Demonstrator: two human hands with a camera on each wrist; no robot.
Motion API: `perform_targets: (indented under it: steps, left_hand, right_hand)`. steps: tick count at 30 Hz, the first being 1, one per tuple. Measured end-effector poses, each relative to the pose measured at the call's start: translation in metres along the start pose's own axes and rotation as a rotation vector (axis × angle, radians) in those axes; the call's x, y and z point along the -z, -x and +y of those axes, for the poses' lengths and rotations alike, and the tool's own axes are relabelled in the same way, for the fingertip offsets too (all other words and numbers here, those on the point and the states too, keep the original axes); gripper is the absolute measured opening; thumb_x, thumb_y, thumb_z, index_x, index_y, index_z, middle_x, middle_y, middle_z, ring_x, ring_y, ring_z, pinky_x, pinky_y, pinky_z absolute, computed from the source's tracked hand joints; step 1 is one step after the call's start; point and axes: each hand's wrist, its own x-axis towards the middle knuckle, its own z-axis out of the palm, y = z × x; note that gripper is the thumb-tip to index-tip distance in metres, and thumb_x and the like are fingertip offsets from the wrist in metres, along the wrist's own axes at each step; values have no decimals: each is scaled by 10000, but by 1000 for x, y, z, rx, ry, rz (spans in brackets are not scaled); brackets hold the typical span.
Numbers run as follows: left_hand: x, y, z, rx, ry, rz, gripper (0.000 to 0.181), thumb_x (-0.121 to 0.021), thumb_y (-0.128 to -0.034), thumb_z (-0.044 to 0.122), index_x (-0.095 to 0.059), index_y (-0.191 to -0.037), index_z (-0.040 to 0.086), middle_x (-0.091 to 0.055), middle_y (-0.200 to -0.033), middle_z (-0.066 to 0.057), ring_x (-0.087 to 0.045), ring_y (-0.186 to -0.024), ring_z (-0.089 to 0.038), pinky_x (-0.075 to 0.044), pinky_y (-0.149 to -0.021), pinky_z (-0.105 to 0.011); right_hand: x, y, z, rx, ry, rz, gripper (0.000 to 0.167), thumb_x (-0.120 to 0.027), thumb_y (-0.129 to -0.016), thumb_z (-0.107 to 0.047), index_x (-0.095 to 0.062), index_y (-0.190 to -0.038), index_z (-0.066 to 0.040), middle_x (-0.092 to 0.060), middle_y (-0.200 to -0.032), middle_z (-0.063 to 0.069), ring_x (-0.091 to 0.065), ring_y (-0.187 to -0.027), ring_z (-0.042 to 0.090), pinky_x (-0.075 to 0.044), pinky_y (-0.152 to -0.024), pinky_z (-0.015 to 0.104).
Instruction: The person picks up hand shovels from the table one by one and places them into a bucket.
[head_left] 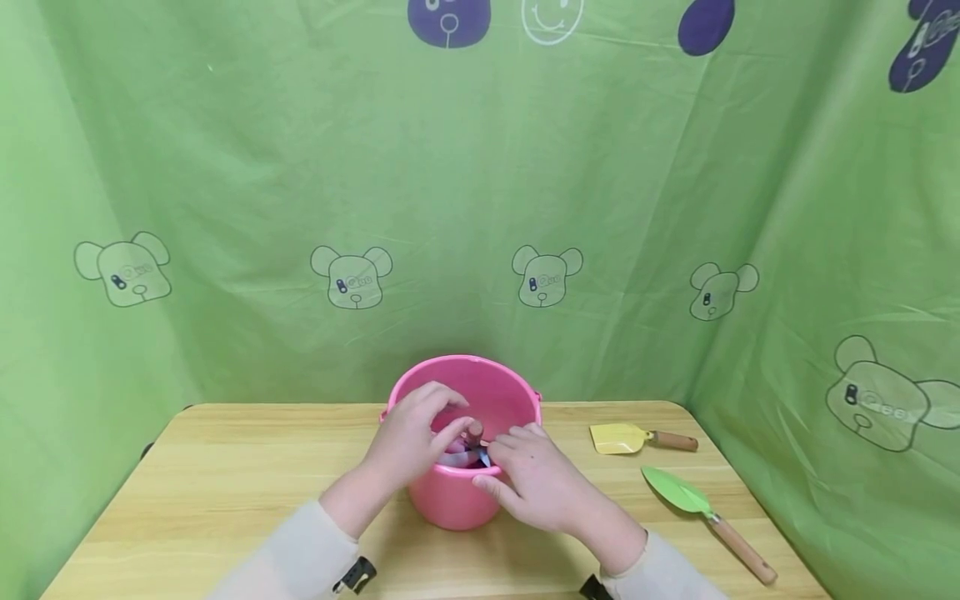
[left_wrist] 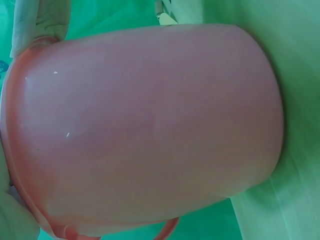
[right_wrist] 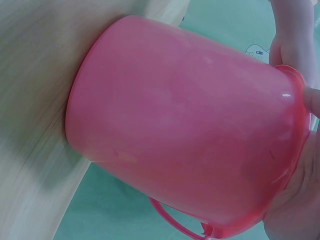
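Observation:
A pink bucket (head_left: 457, 504) stands upright on the table. Over its left side hangs my left hand (head_left: 412, 429), with thumb and fingers apart above the opening. Near that thumb a brown wooden handle end (head_left: 474, 431) sticks up; contact is unclear. My right hand (head_left: 536, 475) grips the near right rim, thumb outside and fingers inside, their tips hidden. Inside lie a pale curved thing (head_left: 457, 458) and a small whitish-blue pointed piece (head_left: 484, 456), both partly covered. The bucket wall (left_wrist: 150, 125) fills the left wrist view; in the right wrist view, my right hand (right_wrist: 295, 210) is at the rim.
To the right lie a yellow square-bladed toy shovel (head_left: 618, 438) and a green pointed trowel (head_left: 678, 490), both with wooden handles. The wooden table (head_left: 247, 492) meets green printed curtains (head_left: 450, 167) behind and at the sides.

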Motion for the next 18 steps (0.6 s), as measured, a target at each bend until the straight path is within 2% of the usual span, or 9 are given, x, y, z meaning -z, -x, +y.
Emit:
perform_targets:
  steps: [8,18]
  left_hand:
    - [1,15,-2,-91,-38,83,167,-742,-914,195,-685,-1058,134,-666,-1033,35,-618,-1018,-153,-509,-938,-352]
    - [0,35,-11,-158,-69,125,130,-747,-900,200,-680,-1003,157,-658,-990,63,-613,-983,-125,-475,-932,-389]
  right_hand:
    - [0,0,-2,-15,-7,-13,280,-578,-986,-450,-537,-824,-225,-396,-729,-144,-427,-761,97,-361,-785,315]
    - [2,0,-2,-21,-8,-20,317,-544,-998,-483,-526,-811,-227,-384,-723,-143,-413,-747,94,-360,-772,309]
